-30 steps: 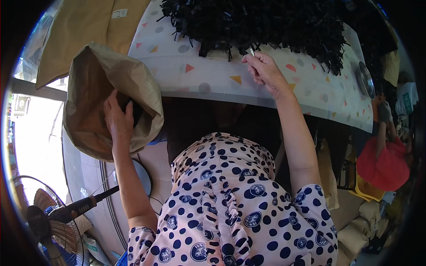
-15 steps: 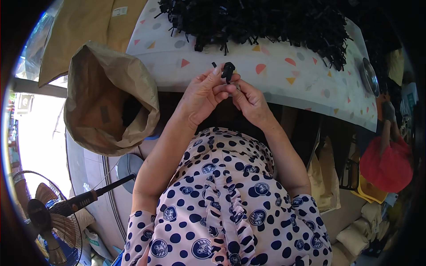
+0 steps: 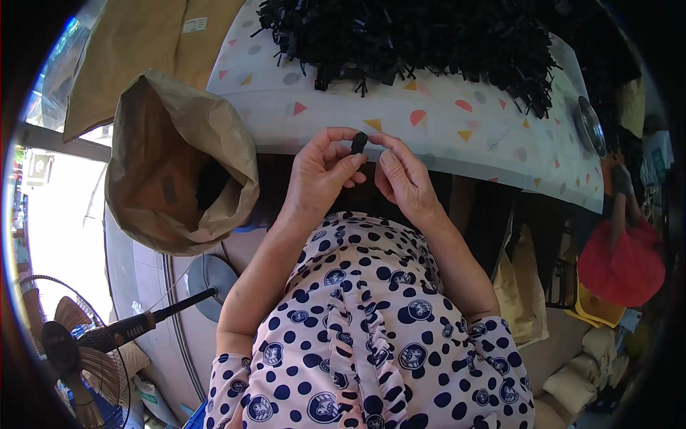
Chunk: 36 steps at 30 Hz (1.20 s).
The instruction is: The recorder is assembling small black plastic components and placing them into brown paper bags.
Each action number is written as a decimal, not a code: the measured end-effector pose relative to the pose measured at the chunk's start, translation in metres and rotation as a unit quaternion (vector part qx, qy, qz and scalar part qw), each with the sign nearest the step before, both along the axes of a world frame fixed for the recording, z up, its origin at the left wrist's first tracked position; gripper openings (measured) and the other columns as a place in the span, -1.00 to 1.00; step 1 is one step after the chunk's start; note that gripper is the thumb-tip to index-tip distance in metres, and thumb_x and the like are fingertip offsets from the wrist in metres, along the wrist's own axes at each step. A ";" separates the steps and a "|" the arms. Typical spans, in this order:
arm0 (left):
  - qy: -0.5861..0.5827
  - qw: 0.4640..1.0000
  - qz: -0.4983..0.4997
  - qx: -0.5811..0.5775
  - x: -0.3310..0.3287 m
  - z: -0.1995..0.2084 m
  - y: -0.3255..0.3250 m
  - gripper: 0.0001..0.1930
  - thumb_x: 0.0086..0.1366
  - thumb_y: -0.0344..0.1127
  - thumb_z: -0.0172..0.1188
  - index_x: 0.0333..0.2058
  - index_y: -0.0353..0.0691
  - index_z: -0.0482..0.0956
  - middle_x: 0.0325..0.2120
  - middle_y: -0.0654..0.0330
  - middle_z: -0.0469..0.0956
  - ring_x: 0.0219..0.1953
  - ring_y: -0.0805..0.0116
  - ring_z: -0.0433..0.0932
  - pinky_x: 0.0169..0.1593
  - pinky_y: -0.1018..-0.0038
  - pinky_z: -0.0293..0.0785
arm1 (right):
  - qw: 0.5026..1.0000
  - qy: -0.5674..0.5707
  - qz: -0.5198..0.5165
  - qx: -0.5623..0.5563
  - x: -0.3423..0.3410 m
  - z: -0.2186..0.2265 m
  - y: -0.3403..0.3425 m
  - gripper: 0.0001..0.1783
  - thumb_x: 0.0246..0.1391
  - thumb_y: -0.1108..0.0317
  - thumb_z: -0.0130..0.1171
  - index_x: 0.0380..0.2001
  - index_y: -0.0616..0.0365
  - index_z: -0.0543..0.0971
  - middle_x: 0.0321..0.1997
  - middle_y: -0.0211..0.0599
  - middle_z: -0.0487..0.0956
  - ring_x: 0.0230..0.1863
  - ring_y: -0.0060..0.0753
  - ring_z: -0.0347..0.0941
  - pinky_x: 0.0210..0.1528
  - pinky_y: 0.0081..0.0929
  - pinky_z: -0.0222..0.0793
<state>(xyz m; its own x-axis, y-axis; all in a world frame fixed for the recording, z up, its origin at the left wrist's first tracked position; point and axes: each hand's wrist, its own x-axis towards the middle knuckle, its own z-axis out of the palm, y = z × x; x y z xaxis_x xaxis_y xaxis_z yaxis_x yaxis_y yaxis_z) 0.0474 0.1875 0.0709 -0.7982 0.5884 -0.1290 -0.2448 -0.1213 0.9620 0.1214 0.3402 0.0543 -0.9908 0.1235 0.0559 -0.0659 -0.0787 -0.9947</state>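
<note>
A small black piece (image 3: 359,143), its exact kind too small to make out, is pinched between the thumb and fingers of my left hand (image 3: 319,170). Close on its right, my right hand (image 3: 409,184) has its fingers curled, with the index fingertip at the piece's edge. Whether anything sits inside those curled fingers is hidden. Both hands are held above my lap at the near edge of the table. Beyond them lies a large heap of similar-looking black pieces (image 3: 421,39) with thin strips sticking out, on a patterned tablecloth (image 3: 493,118).
To my left stands an open brown paper sack (image 3: 136,171) with something dark inside. A fan (image 3: 68,347) is at lower left. The table's right end holds a round metal dish (image 3: 591,126). Farther right are a red cloth item (image 3: 618,261) and a yellow container (image 3: 599,307).
Both hands have come down slightly toward me. The black piece has been turned and lowered, and now shows smaller between the left fingers. My right hand's fingers have shifted their hold.
</note>
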 end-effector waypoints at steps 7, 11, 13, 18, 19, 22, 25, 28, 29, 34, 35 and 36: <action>0.128 0.990 0.044 -0.044 0.007 -0.017 0.000 -0.67 0.24 -0.58 0.08 -0.01 -0.24 0.44 -0.38 0.31 0.52 -0.39 0.64 0.45 -0.30 0.67 0.43 | 1.000 -0.015 0.003 0.003 -0.007 -0.004 -0.020 -0.53 0.32 0.16 -0.14 0.15 0.25 0.25 -0.56 -0.54 0.30 -0.64 -0.76 0.14 -0.63 -0.78 0.02; 0.175 0.981 0.052 -0.072 0.008 -0.024 -0.002 -0.66 0.24 -0.64 0.03 0.00 -0.28 0.44 -0.34 0.33 0.50 -0.32 0.64 0.45 -0.24 0.66 0.46 | 0.999 -0.045 -0.009 -0.015 -0.008 -0.004 -0.028 -0.56 0.32 0.17 -0.12 0.12 0.24 0.26 -0.56 -0.56 0.29 -0.64 -0.77 0.13 -0.63 -0.78 0.02; 0.195 0.975 0.071 -0.076 0.009 -0.024 -0.002 -0.67 0.19 -0.61 0.08 -0.05 -0.25 0.48 -0.37 0.25 0.52 -0.41 0.57 0.46 -0.31 0.63 0.45 | 0.999 -0.047 -0.013 -0.005 -0.009 -0.006 -0.029 -0.58 0.32 0.19 -0.12 0.11 0.23 0.27 -0.58 -0.57 0.29 -0.64 -0.78 0.13 -0.63 -0.78 0.02; 0.336 0.924 0.104 -0.152 0.007 -0.013 0.000 -0.66 0.12 -0.59 0.11 -0.10 -0.18 0.52 -0.41 0.10 0.52 -0.50 0.26 0.52 -0.39 0.49 0.46 | 0.997 -0.074 -0.029 0.016 -0.016 -0.004 -0.028 -0.69 0.27 0.37 -0.10 0.05 0.21 0.34 -0.53 -0.45 0.40 -0.54 -0.69 0.28 -0.48 -0.70 0.23; 0.388 0.896 0.124 -0.180 0.008 -0.009 0.001 -0.66 0.11 -0.57 0.10 -0.11 -0.15 0.52 -0.42 0.09 0.51 -0.49 0.16 0.52 -0.40 0.43 0.46 | 0.998 -0.053 -0.031 0.018 -0.020 -0.005 -0.029 -0.70 0.26 0.37 -0.09 0.03 0.20 0.35 -0.53 -0.45 0.39 -0.53 -0.68 0.27 -0.48 -0.70 0.23; 0.461 0.848 0.139 -0.223 0.003 -0.012 0.004 -0.68 0.11 -0.54 0.08 -0.14 -0.11 0.52 -0.45 0.08 0.49 -0.47 0.05 0.53 -0.43 0.32 0.46 | 0.998 -0.047 -0.031 0.003 -0.028 -0.011 -0.026 -0.72 0.26 0.37 -0.09 0.00 0.19 0.38 -0.54 -0.45 0.39 -0.53 -0.67 0.27 -0.47 -0.69 0.24; 0.491 0.824 0.134 -0.249 -0.001 -0.023 0.007 -0.70 0.12 -0.51 0.07 -0.15 -0.08 0.49 -0.47 0.09 0.50 -0.47 0.04 0.53 -0.45 0.25 0.43 | 0.997 -0.071 -0.028 -0.025 -0.029 -0.021 -0.024 -0.73 0.25 0.35 -0.07 -0.03 0.20 0.39 -0.55 -0.45 0.38 -0.54 -0.67 0.27 -0.47 -0.68 0.24; 0.425 0.872 0.101 -0.221 0.001 -0.026 0.007 -0.68 0.16 -0.53 0.07 -0.08 -0.12 0.41 -0.44 0.07 0.56 -0.47 0.15 0.58 -0.45 0.35 0.45 | 0.999 -0.040 -0.004 0.018 -0.022 -0.026 -0.013 -0.73 0.26 0.33 -0.05 -0.03 0.21 0.39 -0.54 -0.43 0.40 -0.52 -0.67 0.30 -0.45 -0.67 0.27; 0.434 0.869 0.102 -0.216 0.001 -0.024 0.008 -0.68 0.16 -0.53 0.07 -0.08 -0.12 0.41 -0.44 0.07 0.56 -0.47 0.15 0.58 -0.45 0.35 0.45 | 0.999 -0.031 -0.007 0.021 -0.020 -0.027 -0.011 -0.73 0.26 0.33 -0.05 -0.03 0.21 0.39 -0.54 -0.43 0.40 -0.52 -0.67 0.30 -0.45 -0.67 0.27; 0.039 0.997 0.067 0.003 -0.003 0.003 -0.003 -0.68 0.33 -0.42 0.02 0.05 -0.16 0.29 -0.30 0.13 0.56 -0.37 0.45 0.59 -0.36 0.66 0.47 | 0.998 0.015 -0.037 -0.039 -0.009 -0.011 -0.004 -0.80 0.26 0.35 -0.02 -0.09 0.14 0.42 -0.49 -0.48 0.45 -0.67 -0.77 0.21 -0.66 -0.80 0.04; -0.036 0.997 0.044 0.055 -0.004 0.006 -0.003 -0.67 0.33 -0.42 0.02 0.06 -0.16 0.29 -0.27 0.12 0.56 -0.38 0.44 0.59 -0.35 0.69 0.46 | 0.995 0.025 -0.031 -0.093 -0.009 -0.007 -0.002 -0.84 0.25 0.36 0.00 -0.14 0.14 0.44 -0.47 -0.47 0.48 -0.67 -0.76 0.24 -0.67 -0.81 0.04; -0.057 0.995 0.040 0.077 -0.003 0.006 -0.004 -0.65 0.33 -0.39 0.05 0.07 -0.18 0.30 -0.26 0.09 0.54 -0.39 0.42 0.60 -0.37 0.68 0.47 | 0.992 0.039 -0.023 -0.117 -0.009 -0.003 0.001 -0.88 0.23 0.34 0.05 -0.22 0.11 0.48 -0.48 -0.48 0.48 -0.67 -0.76 0.26 -0.68 -0.81 0.03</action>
<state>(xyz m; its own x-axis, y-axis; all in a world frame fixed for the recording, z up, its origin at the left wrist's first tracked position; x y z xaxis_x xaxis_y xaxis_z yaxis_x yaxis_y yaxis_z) 0.0441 0.1835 0.0772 -0.8289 0.5428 -0.1351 -0.3349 -0.2883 0.8971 0.1128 0.3415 0.0513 -0.9775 0.1875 0.0965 -0.1509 -0.3026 -0.9411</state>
